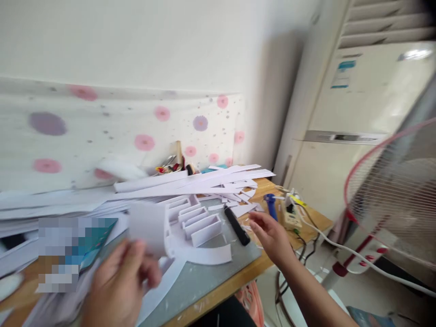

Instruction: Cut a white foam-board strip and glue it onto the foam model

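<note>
My left hand point(119, 277) pinches a white foam-board piece point(148, 227) between thumb and fingers, raised over the mat. Behind it stand several small white open boxes point(200, 225) made of the same board. A curved white strip point(209, 254) lies in front of them on the grey cutting mat point(200, 286). My right hand point(267, 234) hovers at the table's right side, fingers loosely bent and apart, with nothing seen in them. Just left of it rests a black rod-shaped tool point(237, 225). A blue glue gun point(271, 206) is just beyond that hand.
Long white strips and offcuts point(190, 184) pile along the back of the wooden table point(311, 218). A power strip point(292, 213) with cables sits at the right edge. A fan point(391, 181) stands to the right, before an air conditioner point(361, 100). Stacked sheets lie left.
</note>
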The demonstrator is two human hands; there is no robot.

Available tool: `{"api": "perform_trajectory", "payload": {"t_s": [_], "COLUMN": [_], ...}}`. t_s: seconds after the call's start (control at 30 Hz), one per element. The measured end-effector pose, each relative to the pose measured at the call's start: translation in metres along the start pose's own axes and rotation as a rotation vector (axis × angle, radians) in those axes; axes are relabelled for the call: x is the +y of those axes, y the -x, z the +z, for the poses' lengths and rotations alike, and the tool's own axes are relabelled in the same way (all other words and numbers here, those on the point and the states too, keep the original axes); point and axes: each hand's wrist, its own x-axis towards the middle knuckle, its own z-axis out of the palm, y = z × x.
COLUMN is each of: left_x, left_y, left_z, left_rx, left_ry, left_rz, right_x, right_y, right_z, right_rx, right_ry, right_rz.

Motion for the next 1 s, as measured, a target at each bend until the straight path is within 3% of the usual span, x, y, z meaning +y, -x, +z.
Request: {"api": "perform_trajectory", "payload": {"t_s": [0.1,0.17,0.23,0.3,0.43,0.6,0.77,0.87,0.93,1.0], "left_x": [0.008,0.008,0.007,0.005,0.002,-0.002,-0.01,-0.007,-0.001,0.005], "left_y": [0.002,0.002,0.002,0.003,0.005,0.007,0.013,0.014,0.014,0.013], "left_z": [0.03,0.043,0.047,0.044,0.038,0.037,0.028,0.016,0.01,0.008], "left_rx": [-0.048,-0.071,-0.068,-0.059,-0.056,-0.123,-0.291,-0.265,-0.117,0.002], "left_ry": [0.202,0.266,0.305,0.339,0.396,0.39,0.305,0.042,-0.061,0.014], "left_rz": [-0.153,-0.185,-0.204,-0.224,-0.286,-0.35,-0.463,-0.292,-0.081,0.004], "right_x": [-0.04,-0.068,-0.085,-0.091,-0.084,-0.082,-0.093,-0.097,-0.1,-0.104], "right_y": [0.021,0.029,0.031,0.029,0.026,0.026,0.019,0.019,0.024,0.032], "right_z": [0.049,0.077,0.095,0.104,0.106,0.096,0.078,0.072,0.072,0.074], "right_rx": [-0.25,-0.379,-0.43,-0.391,-0.238,-0.224,-0.274,-0.307,-0.35,-0.377], "right_ry": [-0.214,-0.407,-0.459,-0.322,-0.006,0.092,0.183,0.215,0.234,0.237], "right_rz": [-0.02,0.055,0.072,-0.086,-0.457,-0.572,-0.658,-0.631,-0.609,-0.614]}}
